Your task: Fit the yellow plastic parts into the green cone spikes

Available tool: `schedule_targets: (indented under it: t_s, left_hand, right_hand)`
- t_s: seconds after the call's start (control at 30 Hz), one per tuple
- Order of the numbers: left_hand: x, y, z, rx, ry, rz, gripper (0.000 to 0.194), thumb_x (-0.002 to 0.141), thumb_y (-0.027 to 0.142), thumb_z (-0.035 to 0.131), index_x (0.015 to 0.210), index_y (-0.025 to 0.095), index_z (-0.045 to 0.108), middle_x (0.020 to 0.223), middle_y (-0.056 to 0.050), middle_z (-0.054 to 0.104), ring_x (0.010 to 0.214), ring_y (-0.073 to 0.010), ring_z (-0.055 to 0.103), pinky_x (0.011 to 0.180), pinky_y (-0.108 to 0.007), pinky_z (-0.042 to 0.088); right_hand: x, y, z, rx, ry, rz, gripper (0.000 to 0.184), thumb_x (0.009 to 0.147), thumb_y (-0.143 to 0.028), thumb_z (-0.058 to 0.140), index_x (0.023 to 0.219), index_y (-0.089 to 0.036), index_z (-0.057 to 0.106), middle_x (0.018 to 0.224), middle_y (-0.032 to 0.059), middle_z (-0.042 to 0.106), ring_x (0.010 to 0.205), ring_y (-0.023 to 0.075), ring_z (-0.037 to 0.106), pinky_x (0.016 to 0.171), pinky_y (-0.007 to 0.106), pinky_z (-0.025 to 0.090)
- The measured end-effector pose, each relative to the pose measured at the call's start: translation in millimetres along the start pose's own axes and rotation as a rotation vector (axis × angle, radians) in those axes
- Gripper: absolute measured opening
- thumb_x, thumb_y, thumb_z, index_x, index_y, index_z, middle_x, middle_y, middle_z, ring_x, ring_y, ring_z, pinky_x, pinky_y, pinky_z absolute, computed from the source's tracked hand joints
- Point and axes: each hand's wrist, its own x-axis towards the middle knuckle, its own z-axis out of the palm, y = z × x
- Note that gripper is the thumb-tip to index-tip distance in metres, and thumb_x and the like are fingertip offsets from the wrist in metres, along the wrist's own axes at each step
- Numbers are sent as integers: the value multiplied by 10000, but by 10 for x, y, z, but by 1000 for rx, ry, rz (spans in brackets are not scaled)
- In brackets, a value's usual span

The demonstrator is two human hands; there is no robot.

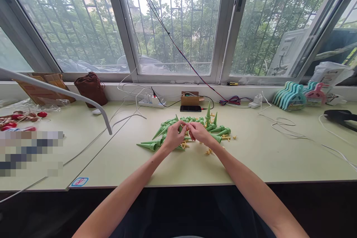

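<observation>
head view: windows (173, 22) are seen behind a pale table (111, 163). left hand (174, 135) and right hand (199, 132) are held close together mid-table, fingertips pinched narrow and meeting; what is gripped between them cannot be told. beyond them, a box (189, 100) is set just behind a phone (190, 109). green spikes (153, 146) are spread around both hands, one stood upright; yellow bits (208, 151) are scattered among and near them.

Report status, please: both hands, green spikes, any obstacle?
Left hand, right hand meet at fingertips; any grip hidden. Green spikes nearby, mostly lying. Phone behind, not blocking.
</observation>
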Motion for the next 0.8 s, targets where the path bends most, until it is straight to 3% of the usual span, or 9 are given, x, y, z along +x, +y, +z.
schedule_targets:
  t_s: [0.8]
  left_hand:
    - [-4, 17, -15, 9, -23, -2, 226, 853, 364, 476, 936, 207, 616, 610, 38, 571, 475, -97, 488, 512, -214, 385]
  right_hand:
    - [34, 106, 12, 10, -8, -15, 256, 937, -334, 404, 746, -191, 499, 507, -30, 493, 393, 105, 458, 391, 222, 369]
